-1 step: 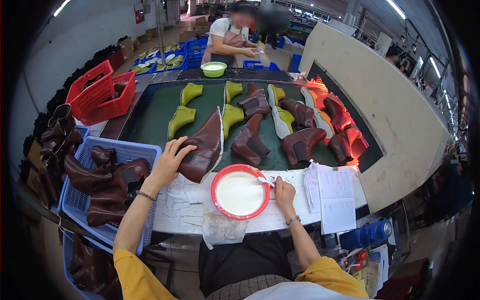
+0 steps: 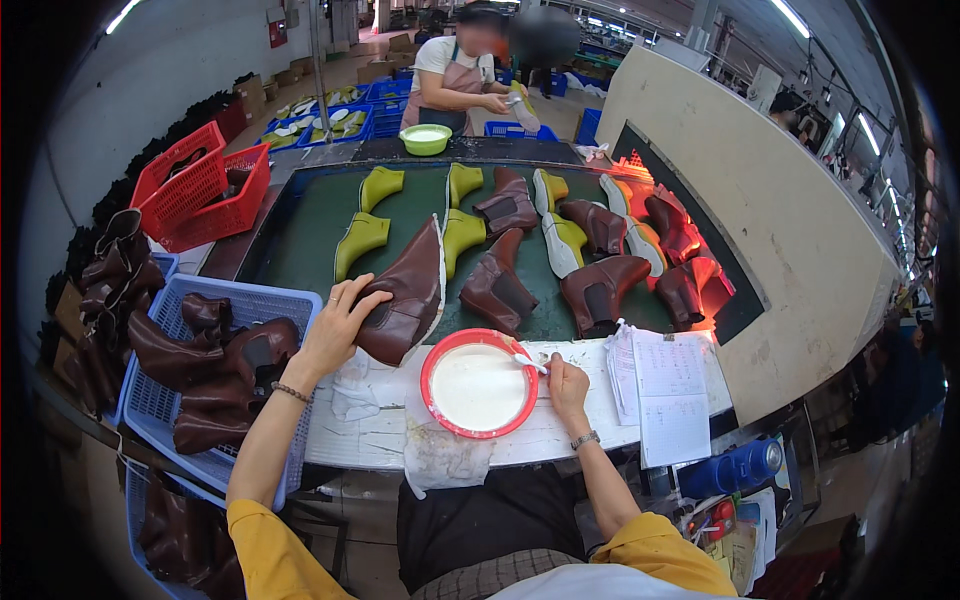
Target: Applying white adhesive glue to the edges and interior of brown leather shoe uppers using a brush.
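A dark brown leather ankle boot point(image 2: 407, 300) stands tilted at the near edge of the green belt, toe upward, its pale sole side to the right. My left hand point(image 2: 345, 325) is closed round the shaft of this boot. Just right of it, a red-rimmed bowl point(image 2: 427, 400) of creamy white liquid rests on the white worktop. My right hand point(image 2: 569, 385) pinches a small brush point(image 2: 530, 362), smeared white, over the bowl's right rim; its far tip is hard to make out. A stained cloth point(image 2: 447, 462) lies below the bowl.
Brown boots point(image 2: 497, 285) and yellow-green soles with heels point(image 2: 361, 243) lie on the belt point(image 2: 300, 215). Its right end enters a red-lit opening point(image 2: 720, 270). A blue basket point(image 2: 215, 285) of boots stands left, an open notebook point(image 2: 672, 400) right. Across the belt, a co-worker point(image 2: 460, 80) handles a sole.
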Motion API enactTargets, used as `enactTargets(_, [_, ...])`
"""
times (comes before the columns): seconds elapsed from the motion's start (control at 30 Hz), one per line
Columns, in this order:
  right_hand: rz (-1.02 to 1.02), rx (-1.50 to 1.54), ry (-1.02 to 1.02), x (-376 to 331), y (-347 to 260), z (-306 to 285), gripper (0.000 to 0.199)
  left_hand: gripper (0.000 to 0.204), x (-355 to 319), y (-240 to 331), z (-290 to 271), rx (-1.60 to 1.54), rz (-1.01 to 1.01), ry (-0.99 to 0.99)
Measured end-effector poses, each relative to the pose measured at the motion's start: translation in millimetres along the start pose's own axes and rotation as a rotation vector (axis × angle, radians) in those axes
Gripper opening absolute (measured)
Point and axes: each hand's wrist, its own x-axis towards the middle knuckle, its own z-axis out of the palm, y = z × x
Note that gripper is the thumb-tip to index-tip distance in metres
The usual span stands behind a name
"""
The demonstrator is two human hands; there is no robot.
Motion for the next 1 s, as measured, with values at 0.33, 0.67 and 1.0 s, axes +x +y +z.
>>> enactTargets(0.33, [0.013,0.016,0.018,0.2,2.1,-1.6,0.048,0.089,-1.0,1.4,-1.9,-0.066,-0.041,0.022])
enactTargets(0.67, [0.060,0.021,0.002,-0.4,-1.2,-1.5,0.046,0.088,-1.2,0.1,-1.1,-0.036,-0.015,0.026])
enactTargets(1.0, [0.036,0.028,0.010,1.6,0.4,-1.8,0.049,0.089,0.0,0.2,2.4,-0.045,-0.031,0.009])
